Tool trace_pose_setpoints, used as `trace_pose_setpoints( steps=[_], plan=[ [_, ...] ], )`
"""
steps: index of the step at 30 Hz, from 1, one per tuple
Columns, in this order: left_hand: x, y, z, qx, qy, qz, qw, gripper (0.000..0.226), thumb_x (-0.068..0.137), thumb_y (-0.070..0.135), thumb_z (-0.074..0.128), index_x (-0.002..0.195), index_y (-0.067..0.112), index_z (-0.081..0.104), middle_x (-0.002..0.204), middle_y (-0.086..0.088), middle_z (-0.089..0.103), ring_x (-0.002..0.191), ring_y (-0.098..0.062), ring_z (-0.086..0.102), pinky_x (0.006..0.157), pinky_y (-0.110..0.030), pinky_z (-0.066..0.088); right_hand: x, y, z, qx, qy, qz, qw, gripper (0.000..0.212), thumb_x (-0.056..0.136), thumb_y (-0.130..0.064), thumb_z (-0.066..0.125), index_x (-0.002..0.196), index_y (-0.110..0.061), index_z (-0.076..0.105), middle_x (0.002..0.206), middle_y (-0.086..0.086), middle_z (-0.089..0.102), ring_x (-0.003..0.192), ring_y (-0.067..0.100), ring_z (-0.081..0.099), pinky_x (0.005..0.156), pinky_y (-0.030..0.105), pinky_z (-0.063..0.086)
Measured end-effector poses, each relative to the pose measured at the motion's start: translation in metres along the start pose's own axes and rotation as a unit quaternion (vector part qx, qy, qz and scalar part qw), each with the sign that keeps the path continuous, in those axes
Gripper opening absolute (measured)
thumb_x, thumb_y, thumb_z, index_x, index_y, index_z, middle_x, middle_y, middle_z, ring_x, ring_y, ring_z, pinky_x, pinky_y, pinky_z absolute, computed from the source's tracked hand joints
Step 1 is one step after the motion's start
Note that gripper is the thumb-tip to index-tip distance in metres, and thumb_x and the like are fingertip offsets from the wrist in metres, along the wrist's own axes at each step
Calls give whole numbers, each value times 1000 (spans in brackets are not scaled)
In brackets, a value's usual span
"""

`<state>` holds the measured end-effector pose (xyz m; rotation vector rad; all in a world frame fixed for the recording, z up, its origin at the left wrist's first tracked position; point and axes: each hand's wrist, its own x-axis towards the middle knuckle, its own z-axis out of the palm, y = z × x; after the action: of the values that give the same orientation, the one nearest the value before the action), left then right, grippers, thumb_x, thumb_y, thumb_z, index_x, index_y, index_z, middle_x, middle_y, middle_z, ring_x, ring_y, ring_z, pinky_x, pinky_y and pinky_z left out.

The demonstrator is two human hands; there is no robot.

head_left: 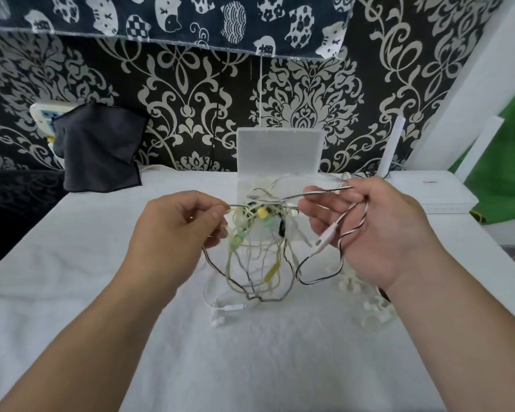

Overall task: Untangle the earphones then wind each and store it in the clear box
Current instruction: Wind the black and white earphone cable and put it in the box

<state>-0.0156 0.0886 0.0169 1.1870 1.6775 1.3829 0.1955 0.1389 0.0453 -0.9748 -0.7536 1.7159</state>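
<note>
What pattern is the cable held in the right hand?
Black-and-white striped cable, held by the right hand; clearest in the head view.

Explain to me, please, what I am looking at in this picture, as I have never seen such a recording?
There is no machine here: a person works with bare hands, and the single picture comes from a camera worn on the head, looking forward and down. That is why both forearms reach in from the bottom edge. The left hand pinches a thin wire of the tangle of earphones, held up between the hands. The right hand curls its fingers round a black-and-white cable running out of that tangle. Behind stands the clear box, lid up. A white earphone lies on the white table cover, and a dark cloth sits back left.
</note>
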Motion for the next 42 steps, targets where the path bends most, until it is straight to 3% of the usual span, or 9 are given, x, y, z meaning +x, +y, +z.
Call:
trace_pose_setpoints(
  steps=[6,11,15,20,23,28,32,36,42],
  plan=[
    [10,-2,-3,-257,31,-141,956,24,106,11,41,87,10,56,71,-4,68,69,-16,69,81,-38,58,2,-4,-5,51,6,8,999,36,98,-21,35,63,-21,29,80,10,75,81,27,76,70,31,56],
    [19,-9,-14,-466,48,-233,852,27,100,10,43,74,13,45,55,4,28,41,-11,42,46,-24,49,6,-4,-9,97,2,12,995,37,98,-21,39,62,-20,32,60,4,55,63,22,71,64,33,61],
    [23,-17,-24,-312,175,-256,898,21,93,8,47,74,15,51,45,7,27,32,-9,22,32,-15,18,9,-6,-10,128,4,-3,992,35,99,-20,39,64,-21,30,55,-2,32,44,15,40,65,38,61],
    [23,-22,-30,-10,248,-172,953,18,98,12,49,91,23,62,78,-1,54,58,-16,45,50,-26,36,10,-13,-13,168,36,-17,985,32,93,-18,45,64,-21,33,52,-5,28,38,11,27,54,27,56],
    [18,-25,-21,206,190,-67,958,30,89,2,52,95,30,63,112,-2,53,89,-28,57,71,-38,52,9,-5,-7,159,6,-1,987,37,101,-25,44,65,-20,35,56,-3,32,42,11,31,55,32,58],
    [-14,-1,16,136,-50,124,982,48,79,-12,56,87,34,67,107,12,63,102,-6,60,88,-21,47,7,6,5,156,-66,31,985,36,102,-29,42,68,-18,36,63,0,37,52,15,40,65,41,60],
    [-24,-7,29,173,-161,194,952,24,77,26,77,93,40,67,105,21,62,107,1,57,90,-13,42,2,4,8,167,-119,38,978,38,105,-34,37,70,-18,38,67,2,40,56,16,46,71,45,60],
    [-30,-11,37,224,-166,193,941,42,71,42,85,82,58,47,98,31,56,100,16,49,80,0,34,-8,-4,14,182,-169,34,968,40,105,-35,35,70,-16,41,70,3,42,60,18,51,77,49,59],
    [-18,-21,29,299,-90,138,940,17,86,25,72,78,36,63,87,19,63,84,6,57,66,-7,39,-15,-23,5,266,-267,22,926,35,105,-31,35,77,-11,44,72,5,42,61,17,51,72,43,61]
  ],
)
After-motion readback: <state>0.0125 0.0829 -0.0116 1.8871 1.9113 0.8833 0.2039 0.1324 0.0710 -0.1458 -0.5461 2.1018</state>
